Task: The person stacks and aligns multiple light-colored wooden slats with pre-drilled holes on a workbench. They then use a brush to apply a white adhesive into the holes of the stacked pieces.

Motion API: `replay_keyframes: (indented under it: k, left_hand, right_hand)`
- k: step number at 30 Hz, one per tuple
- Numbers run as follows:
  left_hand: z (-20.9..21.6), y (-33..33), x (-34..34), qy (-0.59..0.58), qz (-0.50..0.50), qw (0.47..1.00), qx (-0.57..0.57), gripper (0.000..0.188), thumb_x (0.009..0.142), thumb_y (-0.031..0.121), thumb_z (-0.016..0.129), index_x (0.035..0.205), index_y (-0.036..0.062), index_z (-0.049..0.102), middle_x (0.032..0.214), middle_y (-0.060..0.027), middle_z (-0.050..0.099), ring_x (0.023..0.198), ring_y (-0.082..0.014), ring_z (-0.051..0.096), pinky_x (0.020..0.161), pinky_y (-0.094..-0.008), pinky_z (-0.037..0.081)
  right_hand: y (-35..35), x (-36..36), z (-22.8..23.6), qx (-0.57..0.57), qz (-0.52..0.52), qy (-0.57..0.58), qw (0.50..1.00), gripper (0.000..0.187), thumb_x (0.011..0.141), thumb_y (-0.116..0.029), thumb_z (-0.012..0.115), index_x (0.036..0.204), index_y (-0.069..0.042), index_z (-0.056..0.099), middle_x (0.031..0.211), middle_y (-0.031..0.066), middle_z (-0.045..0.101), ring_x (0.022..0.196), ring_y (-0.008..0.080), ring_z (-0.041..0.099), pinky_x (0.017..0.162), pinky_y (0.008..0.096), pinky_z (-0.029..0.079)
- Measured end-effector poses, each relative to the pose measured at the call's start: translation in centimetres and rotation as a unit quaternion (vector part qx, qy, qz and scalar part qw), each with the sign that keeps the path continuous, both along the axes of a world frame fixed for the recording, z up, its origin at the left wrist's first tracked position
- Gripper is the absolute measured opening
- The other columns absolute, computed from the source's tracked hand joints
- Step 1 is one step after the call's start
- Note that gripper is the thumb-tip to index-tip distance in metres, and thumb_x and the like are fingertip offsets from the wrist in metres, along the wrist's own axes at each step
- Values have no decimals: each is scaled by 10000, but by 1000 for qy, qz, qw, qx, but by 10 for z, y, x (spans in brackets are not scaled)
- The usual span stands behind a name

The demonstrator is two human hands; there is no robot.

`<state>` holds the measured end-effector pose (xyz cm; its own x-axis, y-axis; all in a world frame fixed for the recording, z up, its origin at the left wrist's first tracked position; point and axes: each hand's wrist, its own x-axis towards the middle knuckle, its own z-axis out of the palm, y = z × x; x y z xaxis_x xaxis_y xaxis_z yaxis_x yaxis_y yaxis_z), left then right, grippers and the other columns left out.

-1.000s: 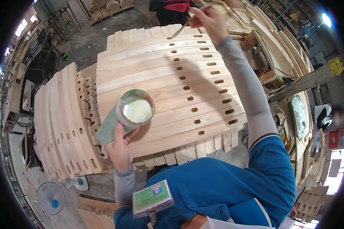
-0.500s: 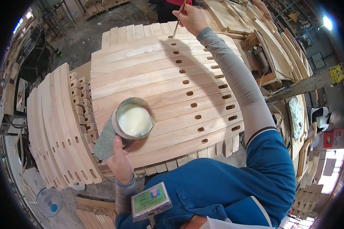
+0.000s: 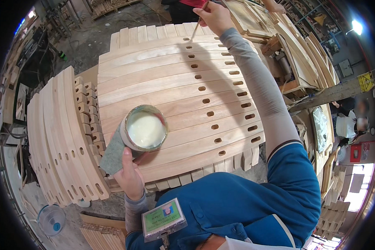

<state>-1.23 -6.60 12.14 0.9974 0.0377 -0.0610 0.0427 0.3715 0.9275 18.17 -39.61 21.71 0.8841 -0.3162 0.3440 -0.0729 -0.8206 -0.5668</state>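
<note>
My left hand point(image 3: 130, 179) is closed around a round pot point(image 3: 165, 135) with a smeared rim, holding it over the boards. Creamy white liquid point(image 3: 145, 127) is inside it. A grey-green flap point(image 3: 113, 155) sticks out beside the pot, between it and my wrist. At the far end, my right hand point(image 3: 217, 18) pinches a thin stick-like tool point(image 3: 195, 31), pointing down. Its tip is close to the farthest slots of a row; whether it touches wood I cannot tell. Pale wooden slats point(image 3: 150, 83) lie side by side beneath, with rounded slots point(image 3: 202, 88) near their right ends.
Another stack of slotted slats point(image 3: 56, 137) stands to the left, with small notched blocks point(image 3: 85, 109) between the stacks. On the right are a wooden crate point(image 3: 293, 79) and a post with a yellow sign point(image 3: 366, 82). A clear round tub point(image 3: 52, 220) sits on the floor, lower left.
My right hand has moved a little to the right with the stick-like tool, and its tip has shifted slightly right of the farthest slot. My left hand still holds the pot in nearly the same place.
</note>
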Motion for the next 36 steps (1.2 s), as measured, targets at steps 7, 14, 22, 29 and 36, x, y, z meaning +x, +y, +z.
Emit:
replay_keyframes:
  k: [7, 14, 22, 29, 36]
  left_hand:
    - [2, 0, -1, 3, -9, 1000, 0, 418, 895, 101, 436, 1278, -27, 330, 1174, -140, 487, 992, -212, 555, 687, -340, 565]
    - [4, -2, 1, -19, -7, 1000, -1, 447, 890, 93, 436, 1287, -58, 299, 1172, -158, 481, 991, -218, 555, 695, -332, 566]
    - [-3, 0, -1, -6, 0, 1000, -9, 435, 890, 85, 429, 1283, -55, 305, 1175, -161, 478, 987, -214, 558, 690, -330, 567]
    - [1, -2, 1, -9, 5, 1000, -1, 418, 886, 91, 438, 1276, -21, 338, 1155, -135, 499, 967, -196, 566, 655, -319, 567]
    - [3, -2, -1, 4, 1, 1000, 4, 444, 883, 93, 442, 1295, -19, 318, 1152, -125, 502, 970, -189, 560, 660, -322, 563]
  right_hand:
    - [-12, -4, -31, 183, 140, -49, 972, 257, 797, -229, 656, 746, 10, 575, 643, 68, 596, 543, 108, 605, 506, 226, 528]
    - [6, -1, -44, -40, 98, -83, 991, 261, 809, -242, 634, 754, 6, 573, 584, 51, 574, 509, 98, 582, 476, 230, 481]
    - [9, -2, -41, 19, 99, -64, 993, 273, 810, -248, 637, 765, 15, 577, 590, 49, 581, 534, 97, 594, 485, 220, 494]
    - [-10, -18, -31, 91, 64, -123, 986, 294, 793, -270, 643, 741, 10, 571, 592, 83, 591, 512, 146, 611, 469, 256, 497]
    - [-5, -40, -62, 368, 77, -71, 924, 212, 793, -127, 644, 781, 51, 528, 653, 79, 569, 540, 153, 616, 445, 246, 520]
